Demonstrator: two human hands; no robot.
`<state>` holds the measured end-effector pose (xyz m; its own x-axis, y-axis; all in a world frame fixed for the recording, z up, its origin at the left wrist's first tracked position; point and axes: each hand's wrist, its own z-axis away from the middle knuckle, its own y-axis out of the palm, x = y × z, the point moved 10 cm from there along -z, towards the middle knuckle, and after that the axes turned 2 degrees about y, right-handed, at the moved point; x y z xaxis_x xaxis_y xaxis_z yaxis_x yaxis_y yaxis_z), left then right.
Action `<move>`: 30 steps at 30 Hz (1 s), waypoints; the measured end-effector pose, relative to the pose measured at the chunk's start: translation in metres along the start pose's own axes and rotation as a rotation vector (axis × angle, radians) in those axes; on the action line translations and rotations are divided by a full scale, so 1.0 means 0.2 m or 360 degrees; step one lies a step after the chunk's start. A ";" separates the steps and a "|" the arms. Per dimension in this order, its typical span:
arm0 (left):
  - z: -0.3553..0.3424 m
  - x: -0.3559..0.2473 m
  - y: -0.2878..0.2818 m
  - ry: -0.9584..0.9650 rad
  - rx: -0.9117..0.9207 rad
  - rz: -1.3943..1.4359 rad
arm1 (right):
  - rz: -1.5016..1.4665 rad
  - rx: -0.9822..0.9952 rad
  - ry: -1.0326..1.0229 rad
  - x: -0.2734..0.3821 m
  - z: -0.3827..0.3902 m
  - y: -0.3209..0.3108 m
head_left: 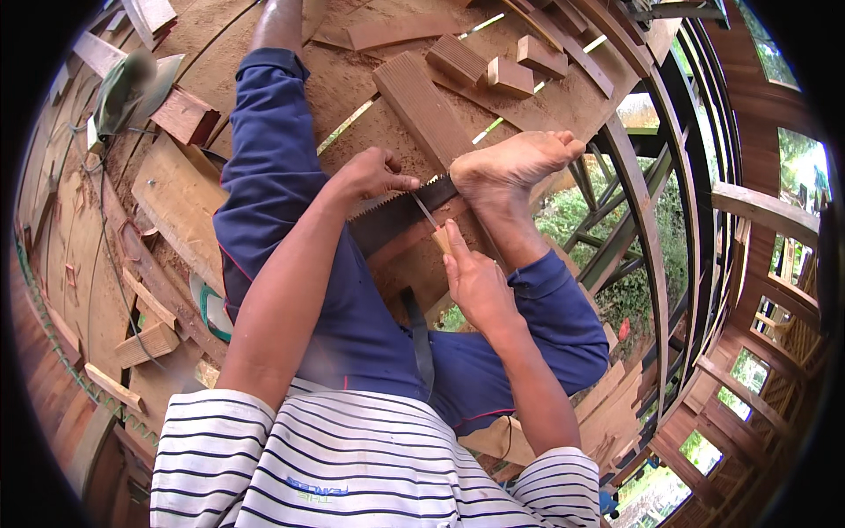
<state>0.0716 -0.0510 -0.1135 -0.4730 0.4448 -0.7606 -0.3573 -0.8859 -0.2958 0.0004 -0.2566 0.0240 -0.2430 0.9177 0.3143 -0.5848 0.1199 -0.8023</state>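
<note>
My right hand (pixel 480 286) grips a file by its light wooden handle (pixel 442 239). The file's thin metal shaft (pixel 424 209) lies across the toothed edge of a dark saw blade (pixel 387 220). My left hand (pixel 370 174) is closed above the teeth, its fingers curled and one fingertip at the file's tip; whether it pinches the tip is unclear. Teeth point away from me, and the blade slants between my legs. My bare right foot (pixel 506 172) is against the blade's far right end. A reddish wooden strip (pixel 414 239) runs along the blade's near side.
A thick wooden beam (pixel 422 110) lies beyond the blade, with short wood blocks (pixel 510 77) to its right. A power tool (pixel 128 92) with a cord is at the upper left. Gaps show between the floorboards, and an open drop with metal framing (pixel 607 211) borders the right.
</note>
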 end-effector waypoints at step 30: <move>0.21 -0.08 -0.39 0.0070 -0.0588 0.1533 | -0.0757 -0.0146 -0.0158 -0.06 0.16 -0.02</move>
<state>0.0726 0.0169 -0.0539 -0.3950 -0.4734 -0.7874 0.4305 -0.8525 0.2966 -0.0190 -0.2796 0.0395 -0.0409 0.7134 0.6996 -0.5793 0.5535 -0.5983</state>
